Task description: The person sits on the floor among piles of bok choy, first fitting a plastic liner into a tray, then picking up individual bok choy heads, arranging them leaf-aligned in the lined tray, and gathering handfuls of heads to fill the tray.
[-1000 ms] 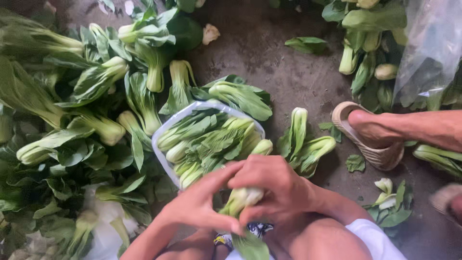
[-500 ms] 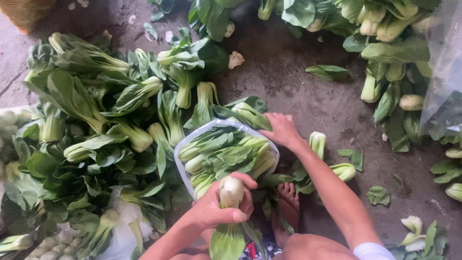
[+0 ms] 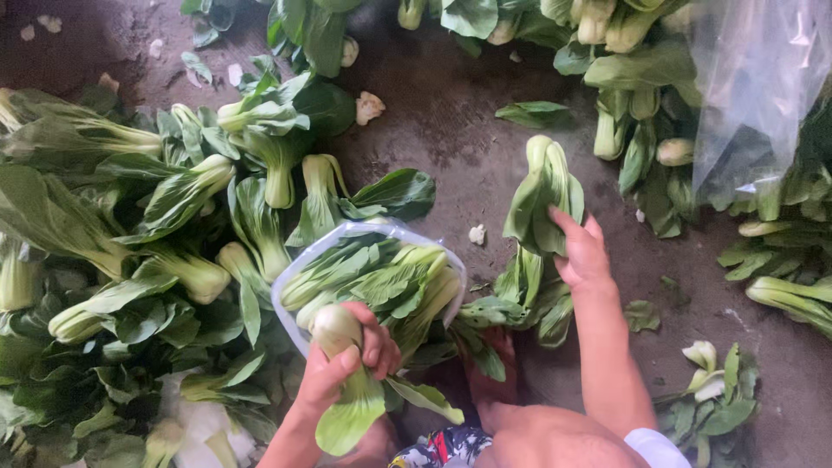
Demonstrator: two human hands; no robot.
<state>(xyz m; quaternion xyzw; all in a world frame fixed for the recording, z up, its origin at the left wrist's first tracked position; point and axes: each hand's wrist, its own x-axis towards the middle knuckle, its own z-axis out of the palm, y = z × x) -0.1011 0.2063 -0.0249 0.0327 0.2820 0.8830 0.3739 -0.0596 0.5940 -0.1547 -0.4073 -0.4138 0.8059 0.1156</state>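
Produce-packing spot: bok choy heaps (image 3: 156, 217) on bare dirt floor (image 3: 451, 113)

1. We see the left hand (image 3: 351, 360) covering the middle of the bok choy (image 3: 342, 394) it grips.
2. The clear plastic bag (image 3: 754, 87) runs off the top right edge, blurring the greens behind it.
3. The plastic tray (image 3: 290, 282) hides beneath packed greens, only its rim showing.
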